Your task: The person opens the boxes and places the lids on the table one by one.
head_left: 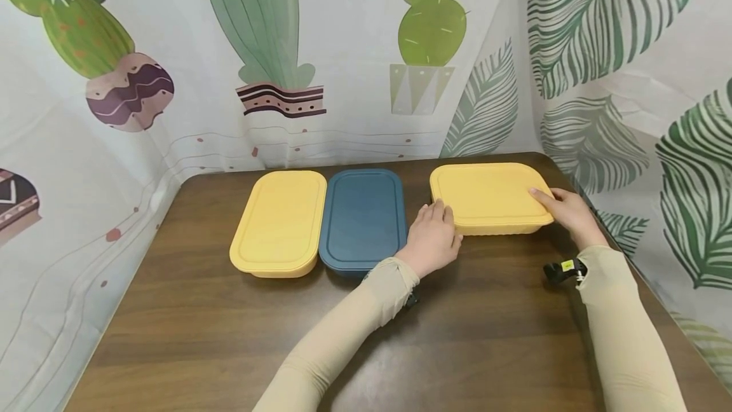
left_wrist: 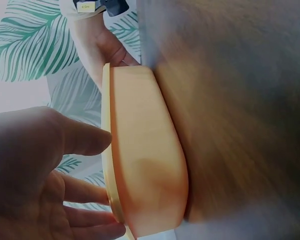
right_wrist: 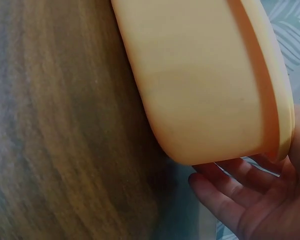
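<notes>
A yellow lidded food container (head_left: 488,192) lies crosswise at the back right of the table. My right hand (head_left: 569,212) grips its right end, thumb on top of the lid and fingers beneath the rim, as the right wrist view shows from the side (right_wrist: 250,195). At the left front corner, my left hand (head_left: 431,237) holds the lid's edge between thumb and fingers; the left wrist view shows the thumb and fingertips (left_wrist: 90,137) at the rim. The lid appears to be on the container, whose side wall (left_wrist: 147,150) is plain and smooth.
Left of my hands, a blue lidded container (head_left: 364,218) stands lengthwise beside another yellow lidded container (head_left: 280,221). The brown wooden table (head_left: 229,336) meets a cloth (head_left: 360,49) printed with cacti and leaves at the back and sides.
</notes>
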`<state>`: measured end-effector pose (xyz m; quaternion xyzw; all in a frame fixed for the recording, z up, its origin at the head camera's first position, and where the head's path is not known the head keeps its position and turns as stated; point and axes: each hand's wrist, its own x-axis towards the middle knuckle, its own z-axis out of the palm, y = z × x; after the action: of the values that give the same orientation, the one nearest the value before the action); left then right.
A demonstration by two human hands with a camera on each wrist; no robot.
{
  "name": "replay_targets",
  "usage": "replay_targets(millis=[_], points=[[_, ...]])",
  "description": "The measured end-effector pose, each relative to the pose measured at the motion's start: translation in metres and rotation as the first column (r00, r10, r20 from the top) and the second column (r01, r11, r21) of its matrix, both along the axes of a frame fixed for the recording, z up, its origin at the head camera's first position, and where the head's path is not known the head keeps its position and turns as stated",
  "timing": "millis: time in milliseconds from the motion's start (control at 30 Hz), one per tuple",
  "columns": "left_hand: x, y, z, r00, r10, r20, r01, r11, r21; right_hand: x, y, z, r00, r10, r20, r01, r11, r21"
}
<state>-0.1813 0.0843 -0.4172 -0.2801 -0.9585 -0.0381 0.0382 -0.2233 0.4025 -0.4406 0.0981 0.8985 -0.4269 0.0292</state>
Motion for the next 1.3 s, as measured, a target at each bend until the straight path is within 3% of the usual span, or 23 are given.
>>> replay_targets(millis=[133, 200, 333, 467, 600, 767, 900, 1033, 1133, 1300], points=[[-0.001, 0.000, -0.003, 0.997, 0.016, 0.075, -0.026, 0.991, 0.133, 0.000, 0.001, 0.001, 1.000, 0.000, -0.003, 0.000, 1.000, 0.021], [-0.001, 0.000, -0.007, 0.989, 0.032, 0.147, -0.068, 0.966, 0.250, 0.000, 0.001, 0.001, 1.000, 0.000, -0.005, 0.000, 1.000, 0.027], [-0.004, 0.003, -0.016, 0.962, 0.043, 0.270, -0.172, 0.863, 0.475, -0.001, 0.000, 0.001, 1.000, -0.007, -0.014, 0.008, 0.999, 0.033], [-0.009, 0.006, -0.026, 0.942, 0.027, 0.335, -0.242, 0.745, 0.621, -0.001, 0.001, 0.000, 1.000, -0.012, -0.015, 0.012, 0.999, 0.034], [-0.013, 0.009, -0.035, 0.918, 0.014, 0.396, -0.312, 0.643, 0.700, -0.001, 0.000, 0.001, 1.000, -0.009, -0.007, 0.009, 1.000, 0.030], [-0.018, 0.016, -0.047, 0.904, 0.006, 0.426, -0.358, 0.555, 0.751, -0.001, -0.001, 0.002, 1.000, -0.008, -0.017, 0.009, 0.999, 0.045], [-0.022, 0.018, -0.059, 0.893, -0.004, 0.450, -0.395, 0.472, 0.788, -0.002, -0.001, -0.001, 1.000, -0.014, -0.026, 0.016, 0.999, 0.052], [-0.025, 0.018, -0.069, 0.877, -0.012, 0.480, -0.431, 0.422, 0.798, -0.003, 0.000, -0.004, 1.000, -0.018, -0.011, 0.019, 0.999, 0.035], [-0.026, 0.017, -0.074, 0.873, -0.022, 0.487, -0.437, 0.411, 0.800, -0.003, 0.000, -0.005, 1.000, -0.018, 0.000, 0.018, 1.000, 0.019], [-0.028, 0.017, -0.075, 0.886, -0.036, 0.462, -0.412, 0.395, 0.821, -0.002, -0.001, -0.001, 1.000, -0.029, -0.006, 0.029, 0.999, 0.015]])
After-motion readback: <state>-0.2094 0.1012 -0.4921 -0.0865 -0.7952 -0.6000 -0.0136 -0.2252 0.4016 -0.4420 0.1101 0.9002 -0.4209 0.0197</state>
